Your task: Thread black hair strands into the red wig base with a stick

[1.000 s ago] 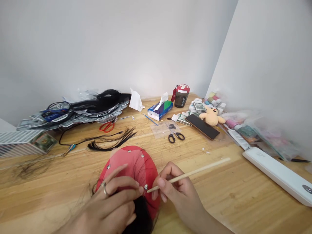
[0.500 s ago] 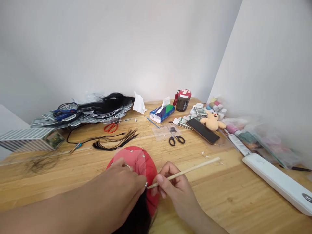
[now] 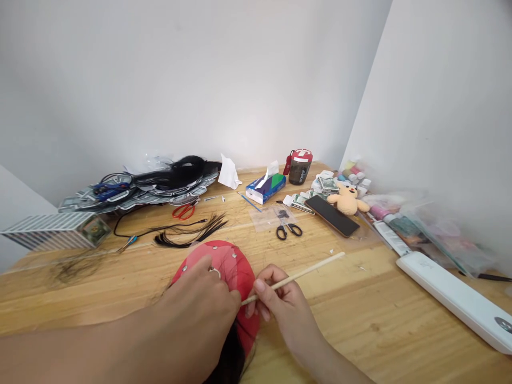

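Observation:
A red and pink rounded form [image 3: 230, 264] with silver pinheads stands at the table's near edge, and black hair [image 3: 231, 354] hangs at its lower side. My left hand [image 3: 200, 309] lies over the form, fingers curled and pressed together, a ring on one finger; what its fingertips grip is hidden. My right hand [image 3: 280, 298] pinches a thin pale wooden stick [image 3: 304, 273] between thumb and fingers at the form's right side. The stick's lower tip meets my left fingertips, and its other end points up to the right.
Black-handled scissors [image 3: 288, 231], a phone [image 3: 332, 215], a tissue pack [image 3: 266, 188] and a cup [image 3: 300, 166] stand beyond. A white device [image 3: 452, 298] lies right. Loose black hair [image 3: 192, 233], red-handled scissors [image 3: 184, 212] and a striped box [image 3: 56, 230] are at left.
The stick's upper end has moved left and slightly up, and my right hand has shifted slightly left. The silver tip seen earlier at my left fingertips is now hidden.

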Demonstrator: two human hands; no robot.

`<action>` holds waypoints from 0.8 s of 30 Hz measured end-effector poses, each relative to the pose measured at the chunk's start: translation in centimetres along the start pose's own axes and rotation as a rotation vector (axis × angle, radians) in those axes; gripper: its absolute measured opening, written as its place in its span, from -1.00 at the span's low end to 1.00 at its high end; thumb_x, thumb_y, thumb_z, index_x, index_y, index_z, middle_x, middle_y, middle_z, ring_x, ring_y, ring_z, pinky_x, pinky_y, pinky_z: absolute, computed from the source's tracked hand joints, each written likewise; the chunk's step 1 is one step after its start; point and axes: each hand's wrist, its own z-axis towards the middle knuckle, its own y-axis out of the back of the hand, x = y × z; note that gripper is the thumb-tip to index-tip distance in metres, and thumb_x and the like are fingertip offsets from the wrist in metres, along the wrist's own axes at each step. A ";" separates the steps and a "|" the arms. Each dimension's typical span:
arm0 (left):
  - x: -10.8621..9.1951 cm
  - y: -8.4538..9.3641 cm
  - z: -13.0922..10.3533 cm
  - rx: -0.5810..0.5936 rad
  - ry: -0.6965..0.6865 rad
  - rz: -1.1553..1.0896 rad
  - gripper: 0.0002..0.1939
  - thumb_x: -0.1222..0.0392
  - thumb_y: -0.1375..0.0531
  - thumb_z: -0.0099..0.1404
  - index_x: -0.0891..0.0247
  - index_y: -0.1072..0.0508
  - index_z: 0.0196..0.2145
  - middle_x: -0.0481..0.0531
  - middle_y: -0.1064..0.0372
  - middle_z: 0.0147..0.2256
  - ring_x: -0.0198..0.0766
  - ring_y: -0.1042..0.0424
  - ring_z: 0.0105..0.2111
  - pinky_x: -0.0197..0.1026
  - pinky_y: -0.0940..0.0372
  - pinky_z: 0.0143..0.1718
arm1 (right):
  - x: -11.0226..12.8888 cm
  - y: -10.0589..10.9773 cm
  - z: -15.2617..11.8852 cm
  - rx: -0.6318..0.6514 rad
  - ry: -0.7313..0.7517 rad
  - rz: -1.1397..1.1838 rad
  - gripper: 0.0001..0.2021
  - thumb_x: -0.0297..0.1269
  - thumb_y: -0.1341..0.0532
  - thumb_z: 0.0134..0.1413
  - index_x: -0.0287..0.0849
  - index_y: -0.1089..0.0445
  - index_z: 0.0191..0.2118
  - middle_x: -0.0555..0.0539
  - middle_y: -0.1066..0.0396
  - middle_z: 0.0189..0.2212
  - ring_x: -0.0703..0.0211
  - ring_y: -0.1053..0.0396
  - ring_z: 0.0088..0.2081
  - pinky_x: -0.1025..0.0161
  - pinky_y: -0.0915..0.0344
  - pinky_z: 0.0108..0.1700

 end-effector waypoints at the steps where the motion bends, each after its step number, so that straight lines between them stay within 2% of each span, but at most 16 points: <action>1: -0.2 -0.1 0.0 -0.007 0.006 0.001 -0.64 0.07 -0.28 0.50 0.22 -0.46 0.16 0.16 -0.45 0.14 -0.03 -0.54 0.01 0.11 -0.51 0.00 | 0.0 0.0 0.0 0.003 -0.003 0.002 -0.48 0.26 -0.43 0.07 -0.12 -0.37 -0.44 0.05 -0.46 -0.65 0.29 -0.20 -0.61 0.32 -0.09 -0.48; 6: -0.4 -0.3 0.3 0.016 0.024 0.008 -0.65 0.08 -0.28 0.50 0.22 -0.46 0.16 0.17 -0.45 0.14 -0.04 -0.54 0.01 0.10 -0.51 0.00 | -0.1 -0.1 0.2 0.013 -0.008 0.015 -0.47 0.27 -0.43 0.07 -0.11 -0.35 -0.44 0.10 -0.41 -0.69 0.30 -0.18 -0.61 0.33 -0.11 -0.47; 13: 0.7 1.8 -0.3 0.079 -0.037 0.023 -0.66 0.06 -0.29 0.50 0.24 -0.46 0.14 0.14 -0.48 0.09 -0.06 -0.56 -0.05 0.07 -0.53 -0.05 | -0.2 0.0 0.2 0.001 -0.009 0.022 -0.48 0.27 -0.42 0.08 -0.10 -0.34 -0.43 0.10 -0.42 -0.70 0.28 -0.15 -0.63 0.31 -0.13 -0.46; 15: 0.9 2.4 -0.4 0.089 -0.056 0.022 -0.71 0.05 -0.28 0.50 0.25 -0.50 0.06 0.10 -0.52 0.00 -0.12 -0.57 -0.13 0.02 -0.52 -0.10 | -0.2 -0.1 0.1 -0.003 -0.014 0.025 -0.49 0.26 -0.42 0.08 -0.10 -0.34 -0.43 0.10 -0.42 -0.70 0.29 -0.13 -0.63 0.31 -0.11 -0.47; 18: 0.9 3.4 -0.5 0.082 -0.076 0.016 -0.91 0.14 -0.28 0.44 0.20 -0.52 -0.22 -0.05 -0.53 -0.28 -0.19 -0.52 -0.34 -0.06 -0.44 -0.17 | -0.1 -0.2 0.1 -0.006 -0.019 0.030 -0.49 0.25 -0.42 0.09 -0.10 -0.33 -0.43 0.08 -0.44 -0.71 0.30 -0.10 -0.63 0.32 -0.06 -0.49; 19: 0.9 3.6 -0.6 0.065 -0.083 0.013 -0.93 0.22 -0.26 0.39 0.16 -0.49 -0.30 -0.09 -0.51 -0.35 -0.19 -0.50 -0.37 -0.06 -0.40 -0.16 | -0.1 -0.2 0.2 -0.006 -0.020 0.032 -0.49 0.24 -0.42 0.09 -0.10 -0.33 -0.43 0.08 -0.45 -0.71 0.30 -0.10 -0.63 0.33 -0.04 -0.50; 21: 1.1 4.2 -0.7 -0.002 -0.126 0.042 -0.83 0.38 -0.18 0.31 0.11 -0.44 -0.37 -0.12 -0.50 -0.39 -0.16 -0.48 -0.38 -0.03 -0.31 -0.08 | -0.1 -0.1 0.3 -0.007 -0.024 0.037 -0.49 0.24 -0.42 0.10 -0.10 -0.32 -0.43 0.06 -0.47 -0.70 0.31 -0.08 -0.63 0.34 0.00 -0.51; 24: 1.7 4.7 -0.9 -0.141 -0.276 0.144 -0.70 0.49 -0.04 0.30 0.13 -0.45 -0.33 -0.08 -0.58 -0.23 -0.14 -0.48 -0.27 -0.03 -0.14 0.11 | -0.1 -0.1 0.5 0.000 -0.032 0.040 -0.47 0.27 -0.42 0.07 -0.10 -0.31 -0.44 0.06 -0.48 -0.70 0.33 -0.07 -0.65 0.34 0.04 -0.53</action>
